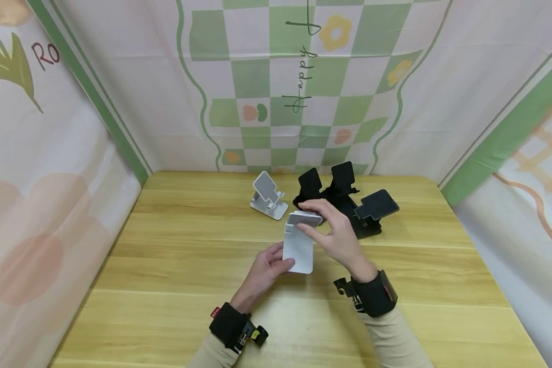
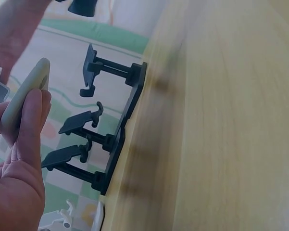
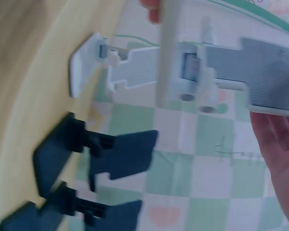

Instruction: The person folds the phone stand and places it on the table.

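Observation:
A white folding phone stand is held up over the table between both hands. My left hand grips the flat base at its lower left, thumb on the face toward me. At the top, my right hand pinches the stand's grey-padded plate between thumb and fingers. In the right wrist view the padded plate stands out from the base, with the right hand at its end. The left wrist view shows the base edge-on in the left hand.
Another white phone stand stands unfolded at the back of the wooden table. To its right are black phone stands, one at the far right, another at the back, partly behind the right hand. A patterned curtain hangs behind.

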Demonstrator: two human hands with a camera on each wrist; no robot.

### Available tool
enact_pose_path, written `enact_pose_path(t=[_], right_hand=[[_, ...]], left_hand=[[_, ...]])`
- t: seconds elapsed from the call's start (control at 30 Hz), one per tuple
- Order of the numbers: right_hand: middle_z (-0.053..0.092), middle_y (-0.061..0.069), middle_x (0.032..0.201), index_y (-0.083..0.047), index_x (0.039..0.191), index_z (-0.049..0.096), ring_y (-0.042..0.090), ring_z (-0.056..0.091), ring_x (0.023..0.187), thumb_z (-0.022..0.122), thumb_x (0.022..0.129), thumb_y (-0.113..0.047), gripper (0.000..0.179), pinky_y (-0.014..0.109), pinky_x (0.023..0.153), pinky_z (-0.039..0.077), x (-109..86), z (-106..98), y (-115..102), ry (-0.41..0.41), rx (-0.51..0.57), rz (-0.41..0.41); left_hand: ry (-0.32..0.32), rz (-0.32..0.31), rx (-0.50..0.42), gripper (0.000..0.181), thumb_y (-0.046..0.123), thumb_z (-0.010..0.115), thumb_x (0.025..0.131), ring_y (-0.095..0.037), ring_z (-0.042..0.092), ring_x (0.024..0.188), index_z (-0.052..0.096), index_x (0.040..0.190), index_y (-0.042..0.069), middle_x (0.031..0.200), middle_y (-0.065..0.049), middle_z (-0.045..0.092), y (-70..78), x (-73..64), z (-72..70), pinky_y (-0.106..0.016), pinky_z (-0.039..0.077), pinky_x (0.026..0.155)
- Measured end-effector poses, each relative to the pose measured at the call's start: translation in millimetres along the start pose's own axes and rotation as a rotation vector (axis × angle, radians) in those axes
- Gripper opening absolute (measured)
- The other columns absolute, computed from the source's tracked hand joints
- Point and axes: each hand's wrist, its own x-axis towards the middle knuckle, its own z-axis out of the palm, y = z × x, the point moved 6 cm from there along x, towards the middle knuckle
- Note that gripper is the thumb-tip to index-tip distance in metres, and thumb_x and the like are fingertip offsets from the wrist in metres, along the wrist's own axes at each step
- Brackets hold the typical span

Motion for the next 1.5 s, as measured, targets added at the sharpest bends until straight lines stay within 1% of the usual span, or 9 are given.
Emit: enact_pose_path(t=[0.23,0.37,0.63,0.83,0.9,1.07,1.23,1.33,1.5], right_hand=[[0.062,0.004,0.111,-0.007,0.109,0.067,0.015,0.050,0.104,0.073,0.080,-0.012,0.030,0.032,0.082,0.051,6.0,-1.5,-24.2,-0.014,-0.263,-0.117],[0.062,0.003,0.104,-0.007,0.107,0.068,0.015,0.050,0.098,0.072,0.079,-0.008,0.028,0.031,0.081,0.051,8.2,1.2,-33.6,-0.014,-0.352,-0.170],[0.062,0.003,0.097,-0.006,0.104,0.069,0.015,0.049,0.090,0.071,0.078,0.001,0.028,0.030,0.073,0.051,7.8,3.6,-40.7,-0.006,-0.376,-0.222],[0.060,0.002,0.094,-0.006,0.103,0.068,0.014,0.050,0.085,0.069,0.080,0.000,0.025,0.039,0.092,0.048,6.2,4.3,-42.6,-0.033,-0.391,-0.212],[0.059,0.002,0.092,-0.006,0.104,0.068,0.013,0.050,0.084,0.069,0.080,-0.001,0.024,0.038,0.089,0.049,5.2,4.7,-42.9,-0.045,-0.398,-0.207],[0.055,0.000,0.089,-0.007,0.105,0.067,0.012,0.046,0.081,0.067,0.082,-0.002,0.023,0.026,0.063,0.048,2.9,6.1,-43.7,-0.068,-0.415,-0.196],[0.053,0.001,0.085,-0.005,0.104,0.067,0.013,0.046,0.079,0.067,0.082,0.000,0.023,0.025,0.060,0.048,0.8,7.1,-46.0,-0.052,-0.434,-0.221],[0.053,0.002,0.086,-0.005,0.105,0.066,0.013,0.046,0.078,0.067,0.082,0.002,0.025,0.025,0.061,0.048,-1.3,9.0,-47.3,-0.061,-0.446,-0.239],[0.056,0.005,0.093,-0.004,0.106,0.066,0.016,0.047,0.080,0.065,0.078,0.009,0.031,0.027,0.064,0.049,-8.6,20.9,-50.3,-0.129,-0.503,-0.287]], left_hand=[[-0.002,0.012,-0.023,0.056,0.018,0.059,0.093,-0.021,0.061,0.106,0.038,0.141,-0.002,0.127,-0.019,0.059,-1.8,0.1,-1.9,-0.033,0.051,0.089],[0.005,0.010,-0.038,0.056,0.017,0.059,0.092,-0.022,0.060,0.108,0.038,0.141,-0.003,0.128,-0.020,0.058,-3.2,0.8,-2.6,-0.033,0.051,0.090],[0.028,-0.001,-0.035,0.056,0.017,0.060,0.092,-0.021,0.061,0.105,0.040,0.140,-0.002,0.125,-0.019,0.060,-4.3,0.5,-4.3,-0.034,0.052,0.088],[0.057,-0.033,-0.039,0.055,0.017,0.062,0.090,-0.022,0.063,0.102,0.043,0.138,-0.001,0.122,-0.020,0.062,-4.4,-0.6,-5.8,-0.035,0.054,0.084],[0.061,-0.046,-0.040,0.055,0.017,0.063,0.090,-0.022,0.063,0.101,0.043,0.138,-0.001,0.121,-0.020,0.062,-4.8,-0.7,-5.9,-0.035,0.054,0.083],[0.052,-0.057,-0.043,0.053,0.015,0.062,0.090,-0.022,0.064,0.099,0.044,0.138,0.000,0.121,-0.021,0.062,-4.8,-0.6,-5.2,-0.034,0.055,0.080],[0.042,-0.070,-0.027,0.051,0.010,0.060,0.091,-0.022,0.064,0.097,0.044,0.137,-0.003,0.120,-0.022,0.062,9.3,-4.4,-2.3,-0.035,0.056,0.079],[0.051,-0.065,-0.033,0.051,0.012,0.061,0.091,-0.023,0.064,0.098,0.044,0.137,-0.003,0.120,-0.021,0.063,9.2,-4.1,-2.1,-0.034,0.056,0.079],[0.072,-0.047,-0.084,0.054,0.021,0.063,0.090,-0.022,0.063,0.101,0.045,0.137,0.001,0.120,-0.016,0.064,1.0,2.0,-6.8,-0.032,0.055,0.080]])
